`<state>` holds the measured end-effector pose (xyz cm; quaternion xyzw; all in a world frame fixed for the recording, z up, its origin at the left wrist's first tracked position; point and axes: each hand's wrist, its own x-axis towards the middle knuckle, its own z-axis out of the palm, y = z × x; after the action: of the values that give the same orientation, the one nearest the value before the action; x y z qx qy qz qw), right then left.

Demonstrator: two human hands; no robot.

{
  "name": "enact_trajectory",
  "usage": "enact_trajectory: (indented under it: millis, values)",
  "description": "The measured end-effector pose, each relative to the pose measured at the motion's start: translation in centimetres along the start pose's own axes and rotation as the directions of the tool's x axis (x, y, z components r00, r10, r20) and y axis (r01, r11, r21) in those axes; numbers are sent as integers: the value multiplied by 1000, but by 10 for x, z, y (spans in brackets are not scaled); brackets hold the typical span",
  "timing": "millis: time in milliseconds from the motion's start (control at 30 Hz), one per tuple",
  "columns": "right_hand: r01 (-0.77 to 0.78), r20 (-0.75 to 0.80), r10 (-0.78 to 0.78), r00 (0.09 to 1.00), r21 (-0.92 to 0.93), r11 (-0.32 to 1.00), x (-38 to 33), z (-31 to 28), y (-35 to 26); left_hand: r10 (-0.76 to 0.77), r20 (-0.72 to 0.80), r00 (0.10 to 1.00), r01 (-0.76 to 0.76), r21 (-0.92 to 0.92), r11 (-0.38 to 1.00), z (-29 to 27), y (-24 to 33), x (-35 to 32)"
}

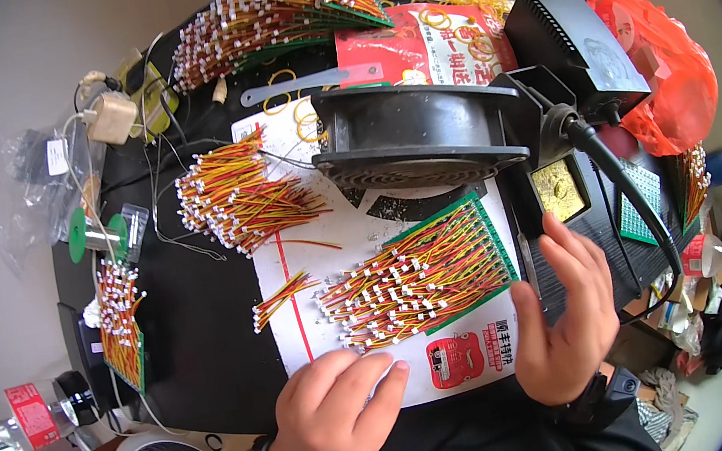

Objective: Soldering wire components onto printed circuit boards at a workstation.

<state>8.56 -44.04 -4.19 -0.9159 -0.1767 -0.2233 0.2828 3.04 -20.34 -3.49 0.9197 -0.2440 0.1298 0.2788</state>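
A green circuit board (490, 240) lies on the white sheet, with rows of red, yellow and dark wires ending in white connectors (390, 300) toward its left. Just below those connectors is my left hand (337, 413), its fingers curled in; whatever they may hold is hidden. My right hand (568, 316) is held at the board's right edge, fingers stretched and thumb apart, with nothing in it. A small bunch of loose wires (284, 299) rests left of the board. Behind it is a larger heap of connector wires (242, 196).
A black square fan (412, 131) stands behind the board. Right of it are a black box-shaped unit (577, 52), a thick black cable (627, 179) and a tin of gold-coloured wool (561, 190). More wired boards (276, 11) lie at the back. A solder spool (90, 233) sits left.
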Motion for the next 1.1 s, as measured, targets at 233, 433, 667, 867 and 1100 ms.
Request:
enact_trajectory:
  millis: [233,433,667,867,1100]
  values:
    - [-549,245,648,721,772,319,-10,-21,14,-18,23,1000,16,87,996,27,-8,11]
    - [-427,27,767,641,843,328,18,-22,24,17,-3,1000,-17,28,999,32,-9,12]
    - [-386,214,571,792,901,198,38,-26,52,31,22,999,-33,70,997,35,-13,11]
    - [-228,-398,563,724,632,741,-4,-40,59,19,33,999,-24,146,989,33,-8,14]
    - [-58,-439,536,721,733,677,-63,-2,11,-17,55,998,1,275,961,44,1,17]
